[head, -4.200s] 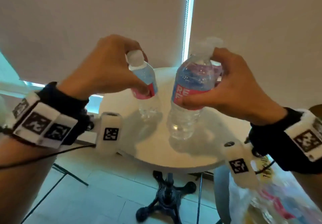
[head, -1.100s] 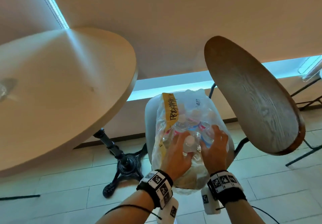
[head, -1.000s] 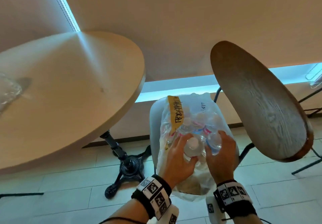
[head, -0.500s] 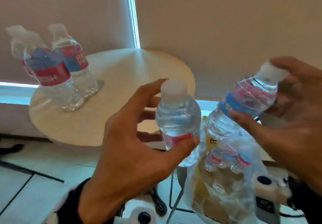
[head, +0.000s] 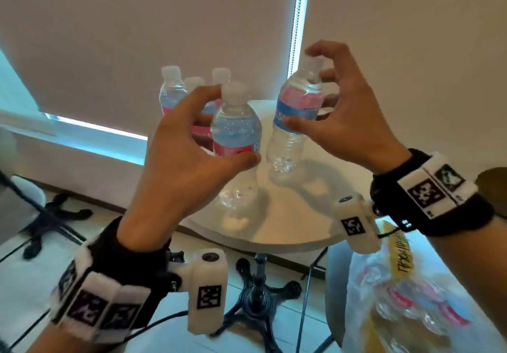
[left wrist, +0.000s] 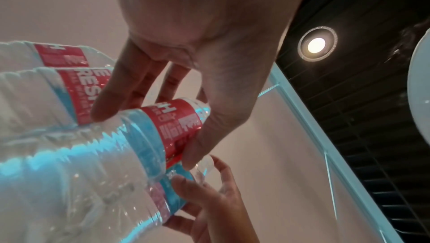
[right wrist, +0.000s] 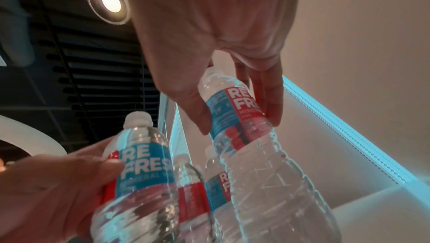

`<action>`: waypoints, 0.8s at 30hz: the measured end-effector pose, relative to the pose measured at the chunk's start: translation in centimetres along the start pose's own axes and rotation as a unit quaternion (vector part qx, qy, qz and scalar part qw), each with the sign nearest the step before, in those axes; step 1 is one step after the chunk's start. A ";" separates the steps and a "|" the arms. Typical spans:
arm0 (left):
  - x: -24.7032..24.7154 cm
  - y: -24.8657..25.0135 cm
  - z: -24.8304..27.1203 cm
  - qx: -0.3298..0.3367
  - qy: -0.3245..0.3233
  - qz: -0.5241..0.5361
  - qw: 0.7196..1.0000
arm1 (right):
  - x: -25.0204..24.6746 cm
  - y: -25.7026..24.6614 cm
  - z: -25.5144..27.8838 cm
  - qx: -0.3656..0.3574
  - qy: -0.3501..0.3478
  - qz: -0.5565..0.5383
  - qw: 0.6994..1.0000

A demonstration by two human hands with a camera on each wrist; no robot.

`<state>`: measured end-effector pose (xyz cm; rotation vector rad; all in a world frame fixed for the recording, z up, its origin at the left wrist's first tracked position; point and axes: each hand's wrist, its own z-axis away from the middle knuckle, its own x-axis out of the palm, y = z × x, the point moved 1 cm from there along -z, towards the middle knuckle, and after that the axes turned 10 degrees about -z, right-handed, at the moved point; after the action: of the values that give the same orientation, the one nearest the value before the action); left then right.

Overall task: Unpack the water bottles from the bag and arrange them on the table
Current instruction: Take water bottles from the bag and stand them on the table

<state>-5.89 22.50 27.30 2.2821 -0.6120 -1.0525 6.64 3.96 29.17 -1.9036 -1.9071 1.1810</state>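
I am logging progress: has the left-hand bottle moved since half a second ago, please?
Yes: the left-hand bottle moved from beside the bag to over the table.

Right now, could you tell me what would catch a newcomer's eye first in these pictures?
Two hands over a small round table: the left hand and the right hand each hold a water bottle upright. Three more bottles stand behind them, and a clear bag of bottles sits at lower right.

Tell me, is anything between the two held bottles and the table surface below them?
Nothing visible. Left hand and right hand hold their bottles over bare table. The standing bottles are farther back.
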 end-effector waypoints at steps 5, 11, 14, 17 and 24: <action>1.0 -2.0 -0.8 -0.008 0.021 -0.011 1.000 | 3.5 1.5 -1.7 -0.007 -0.027 0.025 0.999; 1.9 -2.9 -1.1 0.001 0.024 -0.001 1.000 | 5.1 2.8 -2.4 0.009 -0.047 0.034 0.998; 2.2 -3.1 -1.3 -0.002 0.028 0.005 1.000 | 5.2 3.2 -2.7 0.020 -0.047 0.051 0.997; 2.5 -3.3 -1.2 -0.001 0.032 0.011 0.999 | 5.1 3.4 -2.9 0.030 -0.044 0.060 0.997; 2.5 -3.6 -0.8 -0.001 0.029 -0.006 1.000 | 5.0 3.3 -2.9 0.038 -0.052 0.071 0.995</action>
<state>-3.23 23.91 24.07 2.3087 -0.5752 -0.9887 10.24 9.21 27.06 -2.0012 -1.7725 1.3983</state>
